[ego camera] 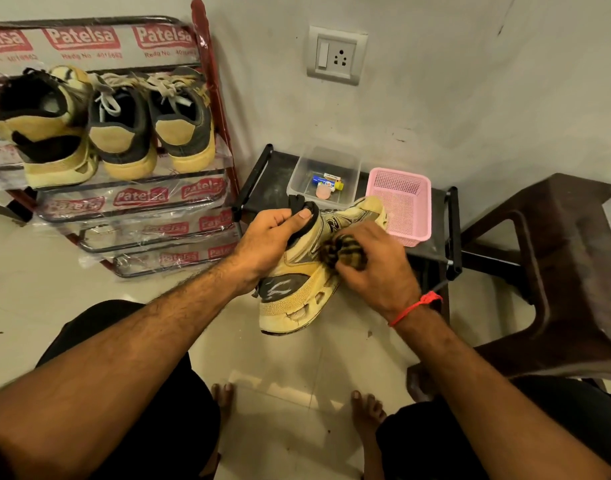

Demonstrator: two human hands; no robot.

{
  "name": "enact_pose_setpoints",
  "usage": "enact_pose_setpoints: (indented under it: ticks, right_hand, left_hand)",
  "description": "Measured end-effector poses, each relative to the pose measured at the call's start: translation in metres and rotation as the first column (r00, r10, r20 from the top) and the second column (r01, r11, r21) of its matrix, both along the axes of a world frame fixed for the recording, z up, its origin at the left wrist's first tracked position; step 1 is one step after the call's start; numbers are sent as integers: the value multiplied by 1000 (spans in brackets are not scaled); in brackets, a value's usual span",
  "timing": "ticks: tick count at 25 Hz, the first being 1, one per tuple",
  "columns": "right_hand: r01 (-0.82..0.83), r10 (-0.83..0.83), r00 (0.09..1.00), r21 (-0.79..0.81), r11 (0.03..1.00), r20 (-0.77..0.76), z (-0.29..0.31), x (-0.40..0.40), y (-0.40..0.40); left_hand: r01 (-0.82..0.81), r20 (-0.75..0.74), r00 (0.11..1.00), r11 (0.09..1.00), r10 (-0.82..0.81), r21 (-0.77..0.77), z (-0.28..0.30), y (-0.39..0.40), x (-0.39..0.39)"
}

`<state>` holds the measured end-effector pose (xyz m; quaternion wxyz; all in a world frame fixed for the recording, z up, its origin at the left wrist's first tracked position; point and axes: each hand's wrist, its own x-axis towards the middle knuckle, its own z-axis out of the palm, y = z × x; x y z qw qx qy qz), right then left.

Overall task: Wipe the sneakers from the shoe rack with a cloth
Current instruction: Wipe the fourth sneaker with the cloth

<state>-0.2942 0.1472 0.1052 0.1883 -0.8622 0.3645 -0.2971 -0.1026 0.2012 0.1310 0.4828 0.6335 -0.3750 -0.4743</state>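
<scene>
A cream and grey sneaker [297, 289] hangs in the air in the middle of the view, heel toward me and toe pointing away. My left hand [269, 237] grips its black collar from the left. My right hand [373, 268] is closed on a bunched yellow and dark checked cloth [343, 252], pressed against the sneaker's right side. On the top shelf of the shoe rack [137, 202] at the left stand three more sneakers: a cream and black one [44, 133] and a grey and yellow pair [151, 126].
A low black stand [262, 181] behind the sneaker carries a clear plastic box [326, 171] with small items and a pink basket [401, 202]. A dark brown plastic stool [556, 265] stands at the right. A wall socket [335, 55] is above. My bare feet rest on the tiled floor.
</scene>
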Motion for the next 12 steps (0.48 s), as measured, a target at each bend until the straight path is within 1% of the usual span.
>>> enact_pose_setpoints:
  ticks: [1,3,4,5,6,7,8,9,10,11,12]
  right_hand:
    - [-119,119,993,-14,993,4,-1,13,21]
    - [-396,395,918,-62,916,-25,0,27,55]
    - [-473,469,881,-83,877,-66,2,27,55]
    - [-485,478,874,-110,868,-86,4,25,46]
    - [-424,419,906,-133,896,-62,4,22,34]
    - [-312,313,950,-136,940,-9,6,17,20]
    - [-167,173,984,-116,979,50,8,11,6]
    - [-19,28,994,-79,997,103,10,6,-5]
    - [86,-80,987,-40,995,143,12,4,-11]
    - [128,-125,977,-8,992,171,15,4,-12]
    - [108,-108,977,7,994,185,19,6,-10]
  left_hand:
    - [-14,13,1000,1000,14,0,0,0,1]
    - [9,29,1000,1000,-9,-10,1,0,2]
    - [36,16,999,999,-36,-17,2,1,3]
    - [55,3,999,998,-55,-22,3,1,3]
    - [57,-4,998,998,-57,-28,3,2,4]
    - [51,1,999,998,-51,-34,4,2,5]
    - [51,10,999,998,-50,-40,4,2,5]
    - [68,31,997,997,-66,-47,4,2,5]
    - [108,85,991,992,-102,-60,4,2,3]
    - [165,166,975,983,-150,-78,3,3,2]
    - [225,258,947,969,-193,-101,1,3,1]
